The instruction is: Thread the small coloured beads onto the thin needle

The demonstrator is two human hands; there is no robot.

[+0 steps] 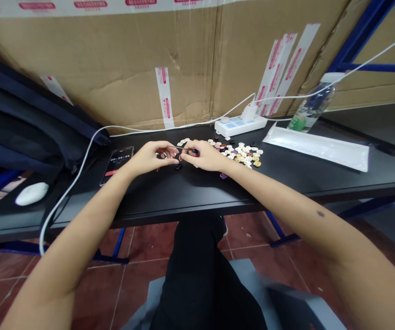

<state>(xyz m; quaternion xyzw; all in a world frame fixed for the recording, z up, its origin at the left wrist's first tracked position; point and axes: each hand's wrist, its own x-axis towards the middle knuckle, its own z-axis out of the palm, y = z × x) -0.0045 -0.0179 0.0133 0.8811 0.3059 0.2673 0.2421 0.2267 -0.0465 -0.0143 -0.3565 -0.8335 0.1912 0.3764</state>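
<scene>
At the middle of the black table, my left hand (154,158) is curled, its thumb and fingertips close together. A thin dark cord (178,147) runs straight from its fingers across to my right hand (206,156). My right hand is closed in a pinch around the cord, and a small dark blue piece shows at its fingers; what that piece is I cannot make out. Beside my right hand lies a loose spread of small bead-like pieces (244,155) in white, yellow, brown, pink and purple. Several more pieces, some dark, lie under and between my hands, partly hidden.
A phone (117,160) showing a timer and a white mouse (31,194) lie at the left, near a dark bag (29,110). Behind stands a white power strip (240,124) with a trailing cable. At the right are a flat white packet (317,146) and a bottle (312,110).
</scene>
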